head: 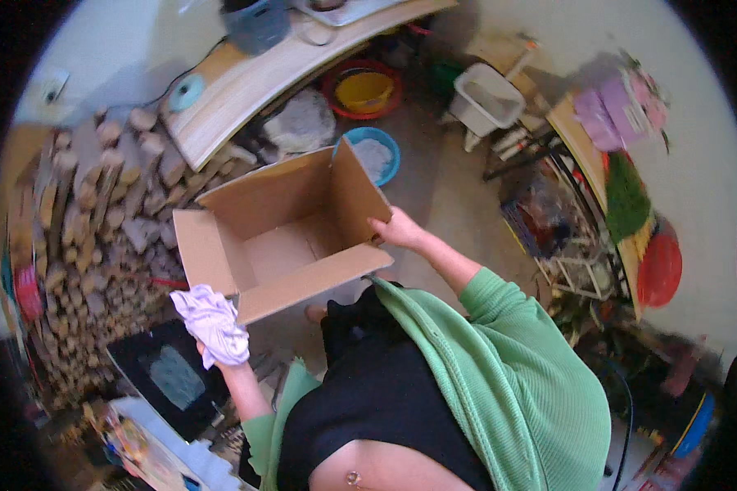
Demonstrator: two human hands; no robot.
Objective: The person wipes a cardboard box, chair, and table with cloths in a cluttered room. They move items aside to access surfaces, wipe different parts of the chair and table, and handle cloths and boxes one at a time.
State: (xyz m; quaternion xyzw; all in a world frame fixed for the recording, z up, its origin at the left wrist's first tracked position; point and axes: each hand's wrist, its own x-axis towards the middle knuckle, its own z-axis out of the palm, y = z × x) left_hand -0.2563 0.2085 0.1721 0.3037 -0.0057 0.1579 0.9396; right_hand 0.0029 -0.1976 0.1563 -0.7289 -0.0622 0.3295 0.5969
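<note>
An open cardboard box (313, 279) is held up in front of me, its flaps spread and no contents visible inside. My right hand (397, 227) grips the box at its right corner, thumb over the edge. A crumpled pale lilac cloth (214, 325) is bunched in my left hand (212, 354), by the box's lower left corner. The cloth covers most of that hand's fingers, and whether they also touch the box cannot be seen.
Stacked firewood (107, 202) fills the left side. Beyond the box, a blue basin (395, 161) with whitish contents and a red basin (393, 105) stand on the floor, near a wooden counter (221, 107). A cluttered shelf table (596, 184) lines the right.
</note>
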